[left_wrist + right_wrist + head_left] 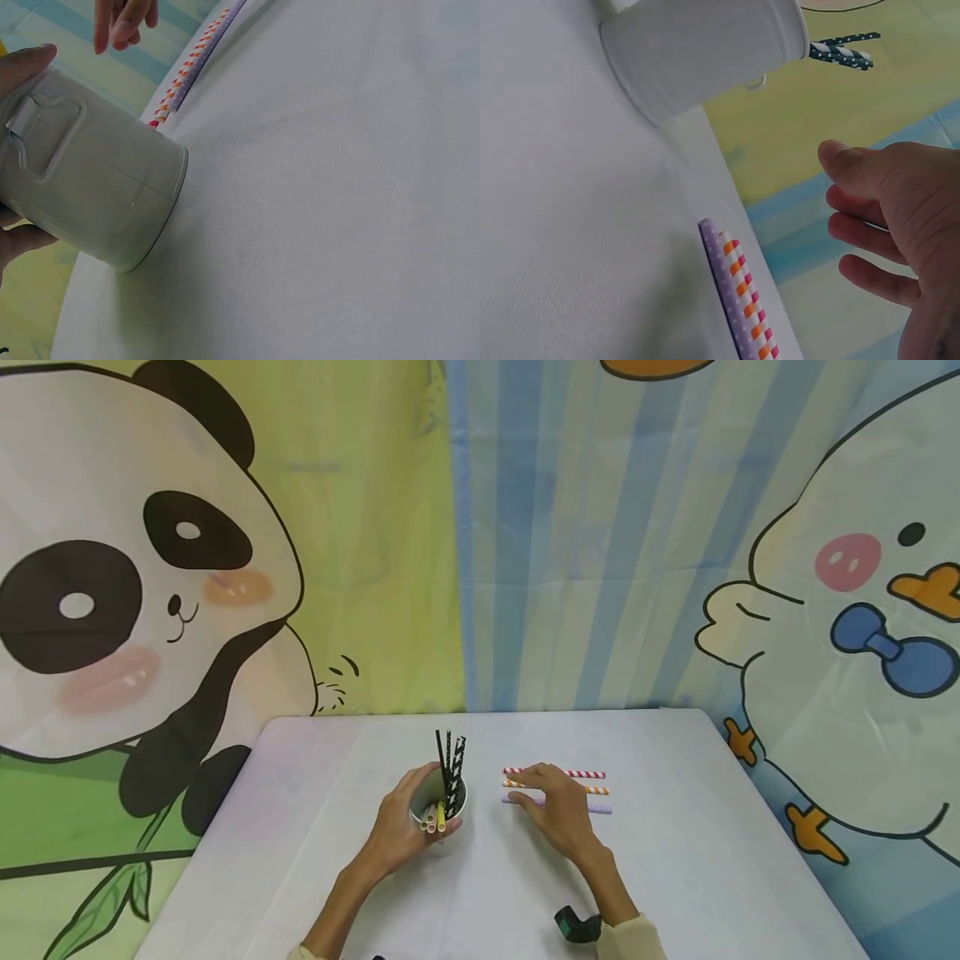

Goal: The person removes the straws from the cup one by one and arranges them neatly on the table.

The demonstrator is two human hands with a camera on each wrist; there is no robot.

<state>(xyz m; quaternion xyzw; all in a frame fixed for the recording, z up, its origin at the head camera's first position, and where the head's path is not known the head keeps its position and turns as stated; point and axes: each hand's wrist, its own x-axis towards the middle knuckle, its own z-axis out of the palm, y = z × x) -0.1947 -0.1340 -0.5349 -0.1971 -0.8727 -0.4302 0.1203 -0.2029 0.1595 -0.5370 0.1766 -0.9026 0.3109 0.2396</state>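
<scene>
My left hand (392,831) grips a white metal cup (447,846), thumb and fingers around its sides; its small side handle shows in the left wrist view. Inside stand black patterned straws (456,768), a yellow straw (441,816) and pale ones. To the right lie three straws side by side: red-striped (588,774), orange-striped (597,791) and purple dotted (600,809). Over their left part is my right hand (558,810), holding nothing, thumb apart from its loosely bent fingers (862,232). Whether it touches a straw is unclear in the head view.
A small black object (577,925) is beside my right wrist, near the sleeve. The white-covered table (712,860) ends at the back against a curtain with a panda (232,568) on the left and a white bird (817,710) on the right.
</scene>
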